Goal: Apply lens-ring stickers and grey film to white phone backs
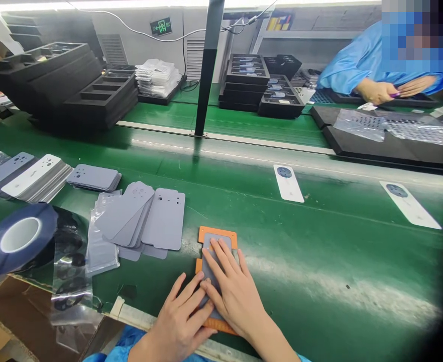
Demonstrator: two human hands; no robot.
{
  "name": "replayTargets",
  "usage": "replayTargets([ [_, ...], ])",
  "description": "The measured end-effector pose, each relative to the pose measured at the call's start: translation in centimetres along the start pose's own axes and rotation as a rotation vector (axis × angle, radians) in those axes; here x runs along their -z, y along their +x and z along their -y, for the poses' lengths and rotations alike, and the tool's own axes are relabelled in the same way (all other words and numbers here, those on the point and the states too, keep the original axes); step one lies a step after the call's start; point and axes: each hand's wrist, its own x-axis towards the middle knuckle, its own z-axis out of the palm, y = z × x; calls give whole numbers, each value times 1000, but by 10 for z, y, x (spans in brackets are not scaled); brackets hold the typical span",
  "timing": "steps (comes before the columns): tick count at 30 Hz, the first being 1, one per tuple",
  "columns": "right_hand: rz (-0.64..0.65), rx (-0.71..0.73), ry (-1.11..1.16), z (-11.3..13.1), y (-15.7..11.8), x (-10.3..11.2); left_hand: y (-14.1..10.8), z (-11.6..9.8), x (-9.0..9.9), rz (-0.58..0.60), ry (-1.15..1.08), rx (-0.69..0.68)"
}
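An orange fixture (pixel 217 232) lies near the front edge of the green surface, with a grey phone-shaped sheet (pixel 207 243) in it. My right hand (pixel 234 289) rests flat across the sheet, fingers spread toward its top end. My left hand (pixel 182 314) touches the lower left part of the sheet and fixture, its fingers apart. Both hands overlap much of the sheet. Left of the fixture are fanned grey sheets (pixel 164 218) with small holes at their tops.
A roll of film (pixel 20 239) sits at the left above a cardboard box (pixel 21 306). White cards (pixel 288 183) lie to the right on the green surface (pixel 319 241). Black trays (pixel 101 95) and a post (pixel 206 75) stand behind. A person's hands (pixel 395 91) work at back right.
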Motion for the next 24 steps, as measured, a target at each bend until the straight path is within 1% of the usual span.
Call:
replayTargets([
  [2, 13, -36, 13, 4, 2, 0, 2, 0, 2, 12, -6, 3],
  [5, 10, -49, 121, 2, 3, 3, 2, 1, 5, 40, -1, 6],
  [7, -16, -63, 204, -3, -2, 6, 0, 2, 5, 61, -10, 0],
  [8, -51, -91, 228, -6, -6, 8, -1, 3, 5, 62, -29, -1],
  [10, -137, -195, 230, -12, -17, 10, -2, 5, 4, 38, -104, 5],
  [11, -166, -247, 224, -14, -22, 11, -3, 6, 4, 7, -161, 18],
  [13, -168, -296, 239, -14, -31, 14, -3, 6, 6, -79, -299, 74],
  [15, -130, -302, 293, -10, -39, 19, -2, 5, 9, -167, -449, 180],
  [16, -125, -301, 322, -7, -41, 22, -1, 4, 11, -197, -525, 254],
  [18, -140, -295, 378, 0, -44, 29, 1, 5, 16, -221, -671, 408],
  [20, -145, -247, 458, 6, -43, 35, 2, 8, 20, -209, -815, 549],
  [22, -124, -194, 547, 10, -37, 40, 5, 13, 24, -170, -969, 679],
  [24, -87, -212, 617, 14, -28, 39, 7, 17, 25, -133, -1127, 795],
])
